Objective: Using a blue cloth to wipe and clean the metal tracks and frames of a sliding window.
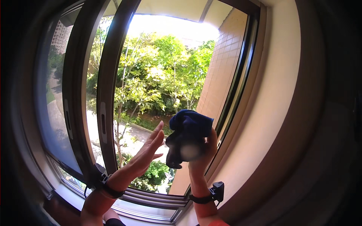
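Note:
A bunched dark blue cloth [190, 126] is gripped in my right hand [210, 145], raised in front of the window opening. Its folds hang down over the palm side and hide most of the fingers. To its left, my left hand [149, 150] is held up with fingers stretched out and nothing in it. A small gap shows between those fingertips and the cloth. A pale round smudge lies over the cloth's lower part; I cannot make out what it is.
Dark sliding window frames [107, 90] with recessed pulls stand at the left. The right jamb [241, 83] meets a cream wall [279, 94]. Below runs the sill track [151, 199]. Trees and a path lie outside. Both wrists carry strapped black devices [217, 191].

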### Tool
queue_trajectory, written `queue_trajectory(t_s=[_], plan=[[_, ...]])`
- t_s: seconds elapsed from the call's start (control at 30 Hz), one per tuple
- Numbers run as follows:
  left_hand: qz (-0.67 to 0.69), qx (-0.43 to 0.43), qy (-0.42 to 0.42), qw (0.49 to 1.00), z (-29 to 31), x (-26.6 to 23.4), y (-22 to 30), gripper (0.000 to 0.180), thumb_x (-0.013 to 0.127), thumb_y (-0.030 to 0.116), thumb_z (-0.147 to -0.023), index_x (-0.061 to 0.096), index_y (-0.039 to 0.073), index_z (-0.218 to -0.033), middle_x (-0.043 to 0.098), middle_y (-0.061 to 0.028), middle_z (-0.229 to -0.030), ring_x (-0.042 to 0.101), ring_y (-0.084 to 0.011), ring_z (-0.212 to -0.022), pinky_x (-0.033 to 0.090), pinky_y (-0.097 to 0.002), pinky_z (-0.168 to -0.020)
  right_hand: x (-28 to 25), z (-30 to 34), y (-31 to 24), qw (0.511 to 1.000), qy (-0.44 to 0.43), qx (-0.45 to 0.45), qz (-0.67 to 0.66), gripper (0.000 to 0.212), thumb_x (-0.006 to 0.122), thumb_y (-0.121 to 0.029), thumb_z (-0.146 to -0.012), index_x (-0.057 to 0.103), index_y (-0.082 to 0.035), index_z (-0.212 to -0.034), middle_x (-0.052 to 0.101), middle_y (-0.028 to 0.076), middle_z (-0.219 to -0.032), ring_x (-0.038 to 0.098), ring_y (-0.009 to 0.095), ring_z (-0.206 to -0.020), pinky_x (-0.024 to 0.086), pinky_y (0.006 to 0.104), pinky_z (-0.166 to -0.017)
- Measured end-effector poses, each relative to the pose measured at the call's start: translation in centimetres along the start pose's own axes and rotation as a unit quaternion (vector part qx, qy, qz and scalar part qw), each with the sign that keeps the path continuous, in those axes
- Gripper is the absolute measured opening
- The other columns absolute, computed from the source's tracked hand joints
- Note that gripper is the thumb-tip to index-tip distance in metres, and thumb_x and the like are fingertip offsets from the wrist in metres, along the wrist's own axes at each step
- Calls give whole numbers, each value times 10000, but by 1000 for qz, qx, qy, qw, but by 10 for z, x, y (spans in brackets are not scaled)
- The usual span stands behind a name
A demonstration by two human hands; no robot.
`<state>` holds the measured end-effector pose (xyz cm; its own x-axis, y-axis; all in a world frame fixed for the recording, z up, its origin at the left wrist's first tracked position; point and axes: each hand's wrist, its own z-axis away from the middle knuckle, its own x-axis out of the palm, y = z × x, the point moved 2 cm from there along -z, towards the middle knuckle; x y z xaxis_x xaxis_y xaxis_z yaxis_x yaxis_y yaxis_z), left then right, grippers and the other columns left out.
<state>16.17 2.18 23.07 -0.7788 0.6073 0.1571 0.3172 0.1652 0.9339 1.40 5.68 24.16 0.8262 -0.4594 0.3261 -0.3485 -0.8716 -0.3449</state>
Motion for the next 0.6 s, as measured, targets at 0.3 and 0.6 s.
queue_trajectory(t_s=[0.3,0.6], plan=[[352,-84,-121,924,-12,-18,-87,450,371,358,-931,457,44,-1242,588,-135,-1115,591,-218,-1009,493,-351,-875,-38,84,36,948,-110,297,-22,302,498,-136,-894,524,19,-1152,575,115,-1072,561,144,-953,452,255,-803],[344,-293,22,892,-9,15,-227,395,431,351,-896,548,39,-1107,631,-101,-1019,622,-206,-915,500,-343,-836,-169,199,140,855,43,518,4,182,556,-114,-886,617,1,-1013,646,31,-872,589,54,-763,464,171,-641]])
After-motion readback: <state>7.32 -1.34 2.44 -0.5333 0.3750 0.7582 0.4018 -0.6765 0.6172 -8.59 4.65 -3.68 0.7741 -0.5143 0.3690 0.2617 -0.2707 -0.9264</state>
